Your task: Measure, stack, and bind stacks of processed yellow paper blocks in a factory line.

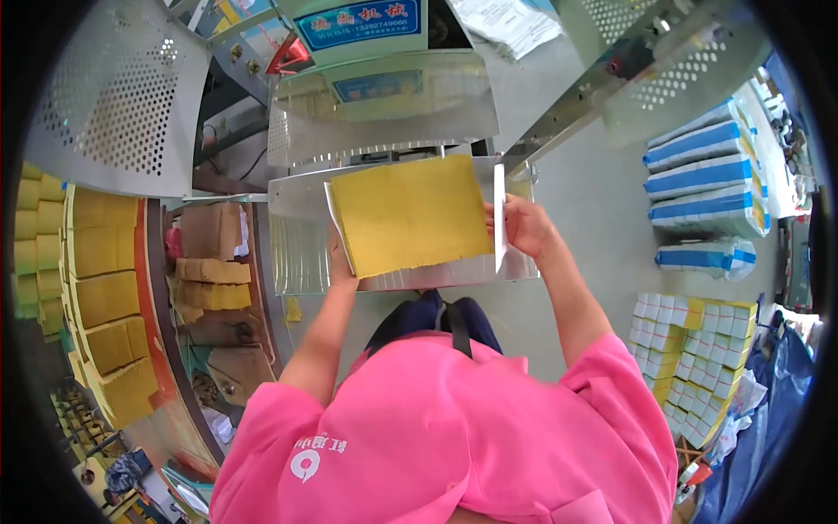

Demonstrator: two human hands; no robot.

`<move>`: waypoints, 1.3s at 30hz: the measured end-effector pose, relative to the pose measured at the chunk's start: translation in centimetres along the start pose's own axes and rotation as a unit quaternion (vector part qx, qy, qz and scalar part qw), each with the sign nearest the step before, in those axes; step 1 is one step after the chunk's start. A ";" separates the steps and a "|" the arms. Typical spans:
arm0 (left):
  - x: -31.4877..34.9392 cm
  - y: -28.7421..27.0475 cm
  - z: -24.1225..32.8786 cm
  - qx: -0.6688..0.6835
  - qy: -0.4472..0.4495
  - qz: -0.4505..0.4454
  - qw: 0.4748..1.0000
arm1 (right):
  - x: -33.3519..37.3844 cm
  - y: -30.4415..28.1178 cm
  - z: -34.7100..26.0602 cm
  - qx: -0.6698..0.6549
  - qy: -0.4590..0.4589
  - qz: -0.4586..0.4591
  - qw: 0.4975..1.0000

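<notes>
A stack of yellow paper (410,218) lies slightly tilted over the metal table of a machine, with a white edge showing down its left side. My left hand (340,259) grips the stack at its lower left edge, its fingers partly hidden by the paper. At the right end of the stack stands a narrow white strip (500,218), seen nearly edge-on. My right hand (528,225) closes around this strip, with fingertips showing on its left side close to the yellow paper. Whether those fingertips touch the paper I cannot tell.
The metal table (297,236) has a clear guard (384,96) beyond it. Perforated panels (122,113) flank the machine. Yellow stacks (109,301) line the left side. Blue-and-white wrapped bundles (703,170) and white-banded yellow bundles (698,358) stand on the right.
</notes>
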State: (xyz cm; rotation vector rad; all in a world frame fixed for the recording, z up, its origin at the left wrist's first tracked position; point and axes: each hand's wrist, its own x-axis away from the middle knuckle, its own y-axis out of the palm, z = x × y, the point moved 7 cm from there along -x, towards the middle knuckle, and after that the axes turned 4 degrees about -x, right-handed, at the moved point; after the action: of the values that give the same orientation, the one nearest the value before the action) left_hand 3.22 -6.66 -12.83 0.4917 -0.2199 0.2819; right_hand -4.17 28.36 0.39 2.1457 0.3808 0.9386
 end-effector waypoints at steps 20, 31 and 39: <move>4.6 6.9 11.0 -0.094 -0.060 0.010 0.994 | -2.9 -2.8 0.8 0.339 -0.183 0.283 0.879; 4.4 7.0 10.9 -0.119 -0.062 0.000 0.991 | -1.8 -1.8 0.4 0.501 -0.270 0.282 0.773; 4.2 7.7 11.3 -0.111 -0.068 0.000 0.992 | -1.6 -1.2 1.2 0.241 -0.169 0.198 0.935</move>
State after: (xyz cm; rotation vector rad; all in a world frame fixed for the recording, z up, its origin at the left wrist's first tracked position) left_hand 3.16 -4.79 1.40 0.2913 -0.3798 0.2206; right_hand -4.36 27.72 -1.85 2.8527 -0.0048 0.7080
